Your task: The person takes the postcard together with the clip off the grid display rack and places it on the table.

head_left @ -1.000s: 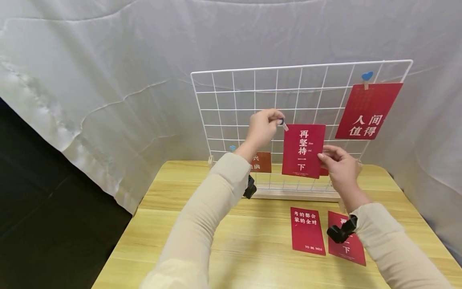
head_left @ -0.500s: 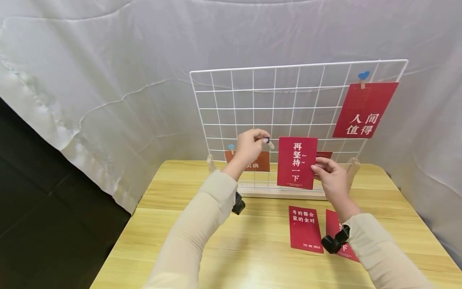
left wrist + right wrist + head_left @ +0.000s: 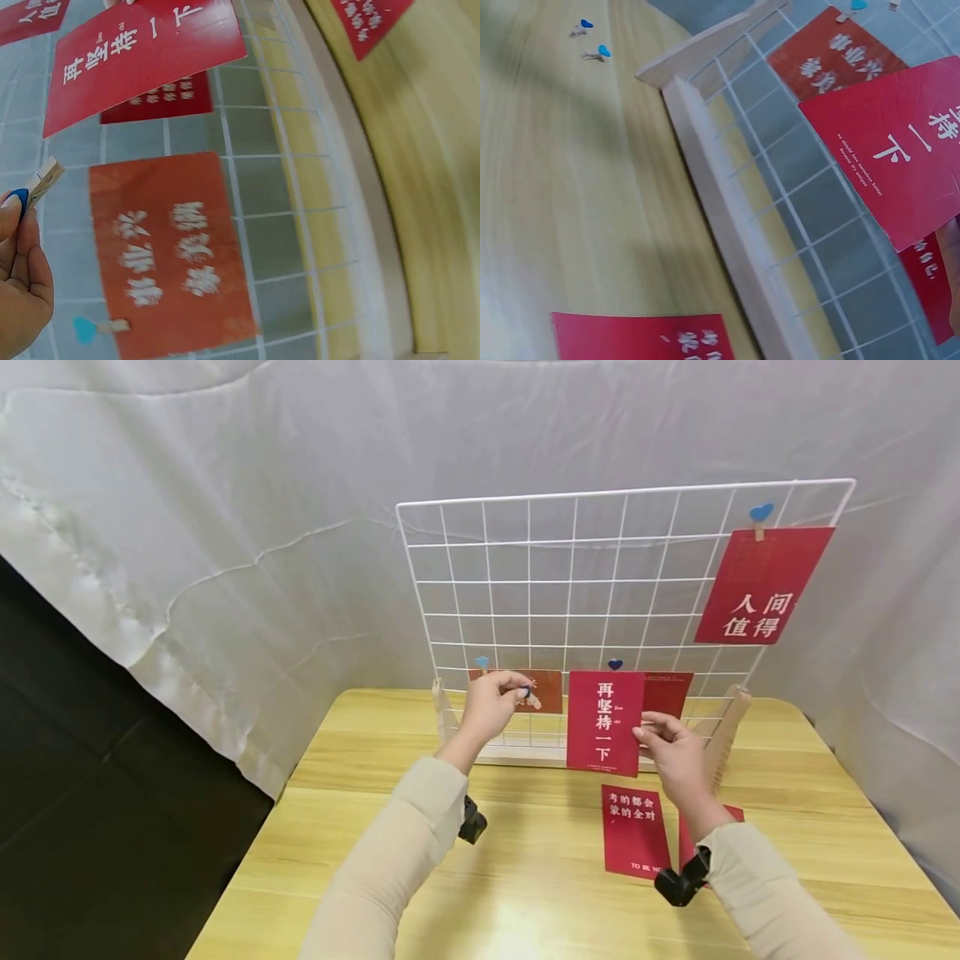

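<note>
My left hand (image 3: 489, 706) pinches a small wooden clothespin (image 3: 46, 177) with a dark blue heart, its tip pointing away from the fingers. My right hand (image 3: 675, 760) holds a red card (image 3: 604, 727) with white characters by its right edge, upright in front of the white wire grid (image 3: 551, 560). Between clothespin and card there is a gap. Behind the left hand, an orange-red card (image 3: 172, 255) hangs from a light blue heart clip (image 3: 86, 330). The held card partly covers a dark red card (image 3: 669, 692) on the grid, below a dark blue heart clip (image 3: 615, 664).
Another red card (image 3: 765, 585) hangs at the grid's upper right from a blue heart clip (image 3: 761, 513). Two red cards lie on the wooden table, the left one (image 3: 636, 831) partly beside my right wrist camera (image 3: 684, 878). Loose heart clothespins (image 3: 596, 53) lie on the table.
Both hands have come down and to the left, carrying the clothespin and the red card away from the grid's middle. The dark blue heart clip behind the card has come into view.
</note>
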### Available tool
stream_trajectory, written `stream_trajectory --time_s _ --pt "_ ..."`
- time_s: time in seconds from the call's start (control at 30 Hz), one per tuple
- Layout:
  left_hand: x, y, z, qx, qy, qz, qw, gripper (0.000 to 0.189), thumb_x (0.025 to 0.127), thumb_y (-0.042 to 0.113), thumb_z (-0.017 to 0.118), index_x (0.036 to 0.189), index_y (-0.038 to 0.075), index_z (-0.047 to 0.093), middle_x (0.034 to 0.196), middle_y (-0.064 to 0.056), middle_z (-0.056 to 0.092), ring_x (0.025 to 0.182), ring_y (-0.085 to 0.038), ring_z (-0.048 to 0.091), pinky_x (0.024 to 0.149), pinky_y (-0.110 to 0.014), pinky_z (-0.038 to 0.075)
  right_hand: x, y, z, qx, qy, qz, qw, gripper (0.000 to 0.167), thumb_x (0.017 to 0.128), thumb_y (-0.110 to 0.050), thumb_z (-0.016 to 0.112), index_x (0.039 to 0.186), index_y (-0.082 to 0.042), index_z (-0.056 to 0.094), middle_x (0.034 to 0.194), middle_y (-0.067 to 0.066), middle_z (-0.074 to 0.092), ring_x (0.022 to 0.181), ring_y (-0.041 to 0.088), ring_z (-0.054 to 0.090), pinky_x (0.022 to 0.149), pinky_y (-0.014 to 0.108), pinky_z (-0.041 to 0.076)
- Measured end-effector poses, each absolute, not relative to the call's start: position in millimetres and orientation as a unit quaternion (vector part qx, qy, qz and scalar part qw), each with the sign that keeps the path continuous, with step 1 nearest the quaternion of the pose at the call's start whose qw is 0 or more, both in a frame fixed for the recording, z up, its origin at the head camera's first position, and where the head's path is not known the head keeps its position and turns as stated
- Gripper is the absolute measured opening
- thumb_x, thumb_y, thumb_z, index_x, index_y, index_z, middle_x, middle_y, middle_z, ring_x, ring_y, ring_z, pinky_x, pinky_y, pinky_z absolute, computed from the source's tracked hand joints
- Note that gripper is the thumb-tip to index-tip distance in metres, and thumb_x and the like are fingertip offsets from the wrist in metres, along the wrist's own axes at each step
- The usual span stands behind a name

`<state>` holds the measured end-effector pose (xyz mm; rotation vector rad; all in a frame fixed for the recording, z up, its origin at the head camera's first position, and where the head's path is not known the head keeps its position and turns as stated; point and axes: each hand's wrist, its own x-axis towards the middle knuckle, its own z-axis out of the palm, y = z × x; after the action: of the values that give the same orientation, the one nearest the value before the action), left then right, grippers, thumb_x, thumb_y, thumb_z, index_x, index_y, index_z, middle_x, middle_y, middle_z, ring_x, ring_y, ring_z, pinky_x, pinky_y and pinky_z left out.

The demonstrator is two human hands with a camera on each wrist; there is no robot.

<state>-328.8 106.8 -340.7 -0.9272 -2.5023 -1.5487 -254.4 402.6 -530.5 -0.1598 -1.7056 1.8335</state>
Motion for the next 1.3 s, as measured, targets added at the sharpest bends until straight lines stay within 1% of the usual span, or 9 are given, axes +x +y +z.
stream_trajectory --time_s 0.07,0.2,0.37,0.57,0.7,0.8,0.93,1.13,1.3 --pt "-328.1 102.1 -347.9 -0.293 -0.814 -0.500 0.024 0.008 0.080 0.005 0.059 0.085 0.007 0.066 0.082 -0.002 0.065 0.073 -0.013 0.059 0.058 -0.020 0.045 -267.8 417.2 -564.4 -0.087 -0.662 0.672 0.320 0.036 0.076 -0.018 0.066 0.111 -0.012 0.058 0.094 0.014 0.057 0.080 0.026 0.058 0.061 0.030 0.050" --pt "-327.3 91.9 -362.9 -0.283 -0.815 -0.506 0.013 0.008 0.080 0.005 0.059 0.085 0.004 0.065 0.079 -0.003 0.064 0.072 -0.014 0.059 0.060 -0.022 0.046 -270.1 412.2 -583.2 -0.129 -0.682 0.641 0.328 0.037 0.075 -0.025 0.067 0.109 -0.014 0.059 0.094 0.015 0.056 0.079 0.027 0.058 0.061 0.031 0.050" --pt "-326.1 78.5 -380.8 -0.277 -0.817 -0.506 0.000 0.009 0.081 0.004 0.058 0.087 0.002 0.065 0.083 -0.005 0.064 0.076 -0.017 0.058 0.063 -0.024 0.047 -261.4 395.2 -585.4 -0.140 -0.677 0.653 0.309 0.038 0.073 -0.024 0.068 0.107 -0.010 0.059 0.089 0.013 0.056 0.074 0.021 0.058 0.058 0.028 0.050" --pt "-324.4 64.3 -402.0 -0.266 -0.816 -0.513 -0.002 0.010 0.079 0.002 0.059 0.087 0.000 0.065 0.082 -0.008 0.064 0.074 -0.018 0.059 0.062 -0.024 0.048 -246.4 374.0 -579.2 -0.159 -0.685 0.650 0.287 0.034 0.073 -0.024 0.068 0.104 -0.013 0.061 0.083 0.006 0.059 0.070 0.014 0.059 0.056 0.025 0.050" --pt "-323.1 54.8 -415.5 -0.251 -0.821 -0.512 -0.007 0.010 0.079 0.001 0.059 0.086 0.001 0.066 0.081 -0.007 0.064 0.073 -0.017 0.058 0.061 -0.024 0.047 -227.5 353.7 -558.0 -0.125 -0.661 0.693 0.259 0.027 0.077 -0.013 0.065 0.104 -0.009 0.061 0.080 0.005 0.060 0.067 0.013 0.059 0.057 0.025 0.050" --pt "-322.0 46.5 -424.4 -0.235 -0.824 -0.515 -0.014 0.009 0.079 0.002 0.059 0.085 0.002 0.066 0.082 -0.006 0.064 0.072 -0.016 0.057 0.059 -0.024 0.046 -222.2 345.5 -557.3 -0.135 -0.662 0.695 0.246 0.027 0.077 -0.014 0.065 0.104 -0.010 0.061 0.080 0.002 0.060 0.066 0.011 0.059 0.057 0.024 0.050" --pt "-319.9 33.0 -436.2 -0.217 -0.828 -0.517 -0.017 0.008 0.078 0.002 0.060 0.084 0.002 0.066 0.079 -0.005 0.063 0.070 -0.015 0.055 0.059 -0.024 0.046 -226.8 341.8 -576.4 -0.188 -0.689 0.655 0.249 0.033 0.075 -0.023 0.067 0.104 -0.010 0.060 0.076 0.001 0.059 0.061 0.010 0.058 0.053 0.022 0.049" --pt "-317.0 15.2 -450.0 -0.204 -0.831 -0.516 -0.025 0.007 0.078 0.001 0.060 0.082 0.003 0.065 0.077 -0.004 0.062 0.070 -0.015 0.055 0.061 -0.024 0.047 -221.4 326.1 -573.6 -0.216 -0.672 0.666 0.241 0.029 0.074 -0.015 0.068 0.100 -0.008 0.060 0.072 0.003 0.058 0.056 0.011 0.057 0.050 0.023 0.049" --pt "-314.0 3.7 -462.0 -0.192 -0.832 -0.519 -0.043 0.009 0.078 -0.001 0.059 0.085 0.000 0.065 0.079 -0.007 0.062 0.072 -0.016 0.056 0.061 -0.024 0.047 -211.9 313.2 -560.0 -0.199 -0.662 0.689 0.219 0.023 0.075 -0.010 0.066 0.097 -0.007 0.061 0.072 0.001 0.059 0.057 0.010 0.057 0.051 0.024 0.049"
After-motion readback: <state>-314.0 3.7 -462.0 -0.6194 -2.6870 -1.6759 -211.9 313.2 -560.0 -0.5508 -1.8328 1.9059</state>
